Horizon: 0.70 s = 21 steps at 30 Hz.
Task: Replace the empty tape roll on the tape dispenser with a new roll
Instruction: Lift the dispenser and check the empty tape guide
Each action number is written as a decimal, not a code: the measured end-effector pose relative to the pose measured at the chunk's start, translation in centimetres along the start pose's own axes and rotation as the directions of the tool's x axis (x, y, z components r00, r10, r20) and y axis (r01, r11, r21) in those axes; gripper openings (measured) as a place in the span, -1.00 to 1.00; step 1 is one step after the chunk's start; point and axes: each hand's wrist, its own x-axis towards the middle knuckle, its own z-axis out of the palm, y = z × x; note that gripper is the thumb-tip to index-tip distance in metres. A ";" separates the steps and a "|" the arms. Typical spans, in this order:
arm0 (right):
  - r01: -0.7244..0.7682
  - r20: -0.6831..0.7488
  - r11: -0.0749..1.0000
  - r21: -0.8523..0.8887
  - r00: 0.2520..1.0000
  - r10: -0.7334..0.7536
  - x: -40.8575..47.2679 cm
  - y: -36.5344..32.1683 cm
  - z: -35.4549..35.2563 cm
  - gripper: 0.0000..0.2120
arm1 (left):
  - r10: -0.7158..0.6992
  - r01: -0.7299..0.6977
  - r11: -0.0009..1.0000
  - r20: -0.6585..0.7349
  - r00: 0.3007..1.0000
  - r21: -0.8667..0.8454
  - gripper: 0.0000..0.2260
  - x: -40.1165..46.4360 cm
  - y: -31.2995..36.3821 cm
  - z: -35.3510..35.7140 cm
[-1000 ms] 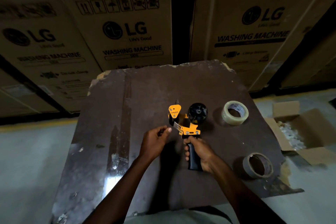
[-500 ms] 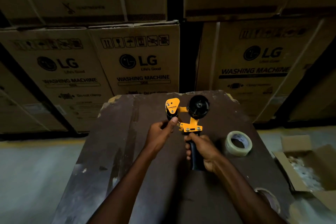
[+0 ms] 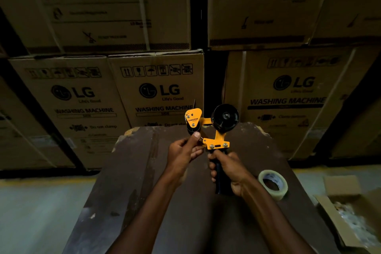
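A yellow and black tape dispenser [image 3: 215, 142] is held up above the dark table [image 3: 132, 171]. Its black round hub [image 3: 225, 117] carries no roll. My right hand [image 3: 228, 171] grips the black handle from the right. My left hand [image 3: 183, 150] pinches the dispenser's front end, with the thumb on the black roller under the yellow guard plate [image 3: 193, 118]. A full roll of clear tape [image 3: 273, 184] lies flat on the table to the right of my right hand.
Stacked cardboard washing-machine boxes [image 3: 158, 90] form a wall just behind the table. An open cardboard box [image 3: 350, 216] with pale filling sits on the floor at the lower right. Grey floor [image 3: 37, 212] lies left of the table.
Both hands have lifted the dispenser up off the table. My left hand closed onto its front end. The view tilted up, and the empty brown core at the right dropped out of sight.
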 end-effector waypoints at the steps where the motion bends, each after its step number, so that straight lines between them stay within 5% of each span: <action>1: 0.010 0.005 1.000 0.000 1.000 -0.010 -0.1 -0.2 0.1 -0.87 | 0.003 -0.003 1.000 -0.001 1.000 -0.011 -0.80 0.0 0.2 0.1; 21: 0.036 -0.008 0.999 0.037 0.999 -0.036 0.0 -0.9 1.0 -0.88 | -0.017 0.002 0.978 -0.071 0.997 -0.208 -0.85 -1.0 1.1 0.9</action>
